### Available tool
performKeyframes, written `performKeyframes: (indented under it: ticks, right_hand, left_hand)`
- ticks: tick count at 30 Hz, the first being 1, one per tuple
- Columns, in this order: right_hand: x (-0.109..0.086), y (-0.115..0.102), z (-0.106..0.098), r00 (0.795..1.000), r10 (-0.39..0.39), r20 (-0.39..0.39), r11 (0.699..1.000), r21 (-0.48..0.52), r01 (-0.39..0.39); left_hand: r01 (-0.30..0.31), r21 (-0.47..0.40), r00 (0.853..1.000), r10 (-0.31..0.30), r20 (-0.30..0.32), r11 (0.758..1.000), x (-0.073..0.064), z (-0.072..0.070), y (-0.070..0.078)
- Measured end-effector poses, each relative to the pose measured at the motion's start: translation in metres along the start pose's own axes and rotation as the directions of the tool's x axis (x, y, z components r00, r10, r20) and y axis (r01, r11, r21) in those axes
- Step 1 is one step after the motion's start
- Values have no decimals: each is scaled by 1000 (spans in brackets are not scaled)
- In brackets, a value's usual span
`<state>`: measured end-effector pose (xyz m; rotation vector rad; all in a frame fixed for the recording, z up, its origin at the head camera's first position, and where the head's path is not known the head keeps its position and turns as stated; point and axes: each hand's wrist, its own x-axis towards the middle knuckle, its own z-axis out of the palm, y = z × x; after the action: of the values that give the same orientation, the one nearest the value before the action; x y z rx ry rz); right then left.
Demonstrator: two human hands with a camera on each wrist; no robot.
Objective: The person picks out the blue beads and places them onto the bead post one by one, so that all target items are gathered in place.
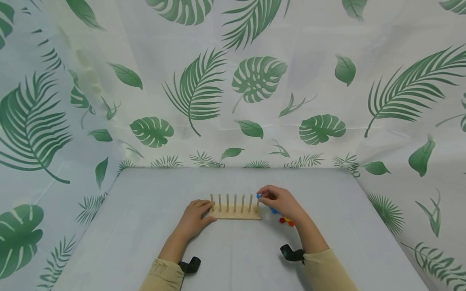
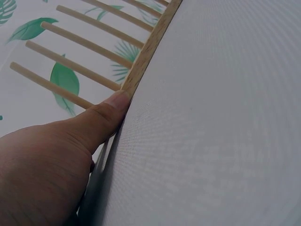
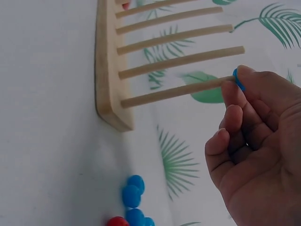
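Note:
A wooden peg rack (image 1: pixel 236 216) with a row of several upright pegs stands on the table. My left hand (image 1: pixel 193 218) grips its left end, the thumb on the front edge of the base (image 2: pixel 146 52) in the left wrist view; the other fingers are mostly hidden there. At the rack's right end, my right hand (image 1: pixel 280 201) pinches a blue bead (image 3: pixel 238 80) between thumb and forefinger. That bead is at the tip of the rightmost peg (image 3: pixel 174 92); whether the peg passes into its hole is hidden by the fingers.
Right of the rack, partly below my right hand, lie loose blue beads (image 3: pixel 131 195), a red bead (image 1: pixel 282 220), a yellow bead (image 1: pixel 287 219) and an orange bead (image 1: pixel 291 223). A white cloth covers the table (image 1: pixel 233 250). Behind it hangs a leaf-patterned curtain (image 1: pixel 255 101).

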<state>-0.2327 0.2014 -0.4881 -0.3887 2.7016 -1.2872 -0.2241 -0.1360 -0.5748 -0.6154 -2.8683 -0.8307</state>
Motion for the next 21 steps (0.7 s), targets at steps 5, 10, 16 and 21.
performKeyframes:
  ticks: [5,10,16,21]
  right_hand:
    - [-4,12,11,999,-17,-39,999,38,18]
    - [-7,21,26,994,-48,-102,995,82,56]
    - [-9,27,41,990,23,-136,985,171,0]
    - [-9,33,51,983,100,-152,978,196,-69]
  left_hand:
    - [-7,5,1000,7,-2,1000,1,2,-2]
    - [-7,9,1000,7,0,1000,1,3,-4]
    - [-6,-1,1000,6,4,1000,1,2,-4]
    - [-14,0,1000,14,-2,1000,1,1,-3]
